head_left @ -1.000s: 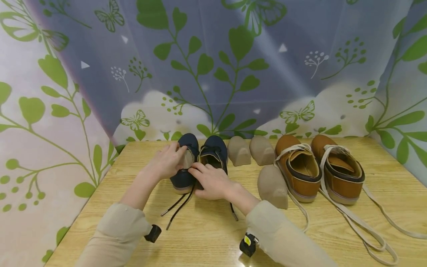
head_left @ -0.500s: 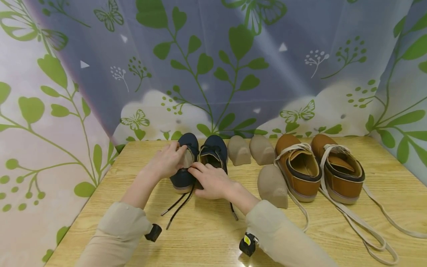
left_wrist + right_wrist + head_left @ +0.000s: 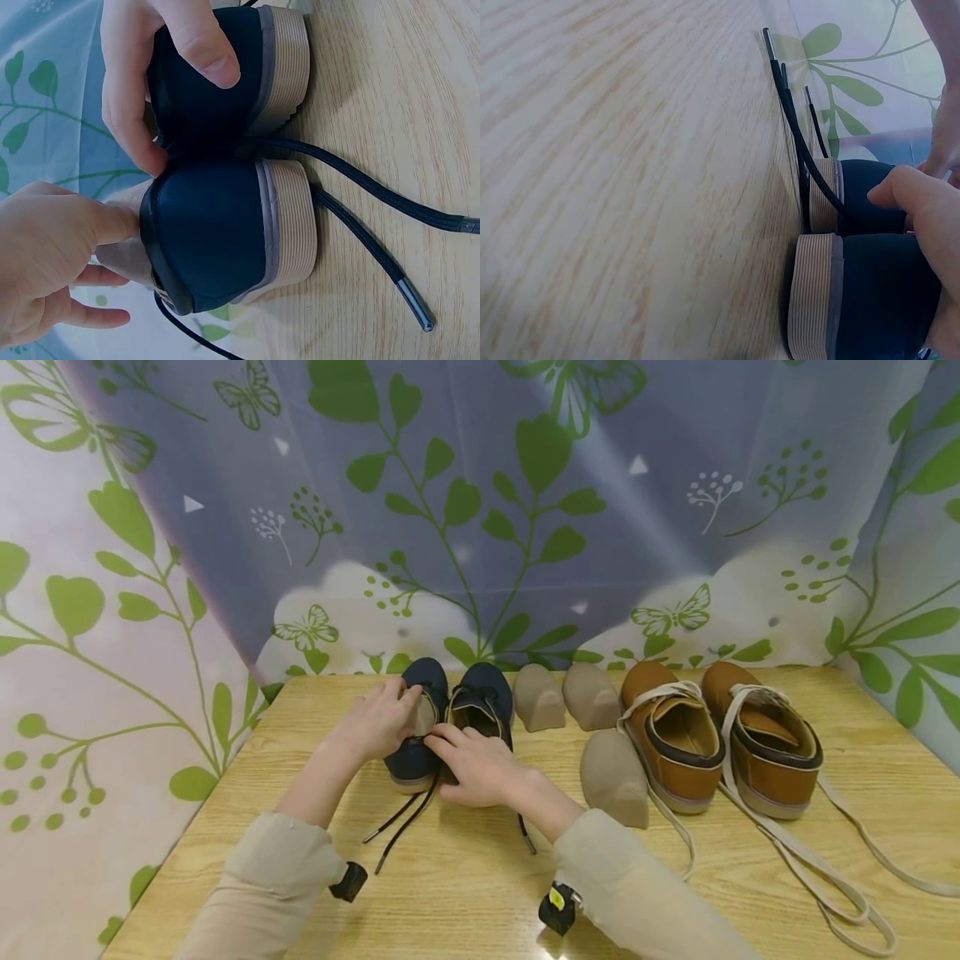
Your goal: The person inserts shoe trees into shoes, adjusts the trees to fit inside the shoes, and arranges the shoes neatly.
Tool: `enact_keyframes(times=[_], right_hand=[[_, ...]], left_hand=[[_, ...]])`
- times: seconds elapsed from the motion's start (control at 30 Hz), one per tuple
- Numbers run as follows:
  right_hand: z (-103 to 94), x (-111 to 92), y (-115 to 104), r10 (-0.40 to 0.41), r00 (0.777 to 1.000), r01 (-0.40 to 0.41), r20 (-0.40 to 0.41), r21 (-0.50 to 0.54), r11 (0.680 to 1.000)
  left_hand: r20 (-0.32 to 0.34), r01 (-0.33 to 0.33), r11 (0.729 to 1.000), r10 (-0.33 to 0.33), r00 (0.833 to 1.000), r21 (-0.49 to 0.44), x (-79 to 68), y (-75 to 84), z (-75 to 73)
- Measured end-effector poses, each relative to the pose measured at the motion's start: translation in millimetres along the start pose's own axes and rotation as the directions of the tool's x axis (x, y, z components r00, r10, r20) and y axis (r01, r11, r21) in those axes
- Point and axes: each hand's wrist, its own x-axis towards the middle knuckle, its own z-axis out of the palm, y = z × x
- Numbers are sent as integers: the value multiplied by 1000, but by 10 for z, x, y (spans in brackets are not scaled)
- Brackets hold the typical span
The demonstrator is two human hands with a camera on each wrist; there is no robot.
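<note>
My left hand (image 3: 378, 720) pinches a beige shoe insert (image 3: 424, 717) inside the opening of the left navy lace-up shoe (image 3: 411, 767). In the left wrist view, the thumb presses the insert's back end (image 3: 124, 256), next to the shoe's heel collar. My right hand (image 3: 477, 766) reaches over the right navy shoe (image 3: 487, 679), touching the left shoe's collar with its fingertips. Its thumb extends in front of the navy heels, in the right wrist view above the far heel (image 3: 871, 214). Part of the insert is hidden by the left hand and the shoe.
Several black lace ends (image 3: 408, 827) trail over the wooden table (image 3: 465, 902). Three more beige inserts (image 3: 611, 777) lie right of the navy shoes. Beyond them stand two brown shoes (image 3: 678, 785) with long cream laces (image 3: 798, 860). A leaf-patterned cloth (image 3: 465, 568) hangs behind.
</note>
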Motion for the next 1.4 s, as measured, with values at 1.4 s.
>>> enact_keyframes(times=[1.4], right_hand=[[8, 18, 12, 0, 1000, 0, 3, -3, 1000]], left_hand=[[-11, 23, 1000, -23, 1000, 7, 73, -2, 9]])
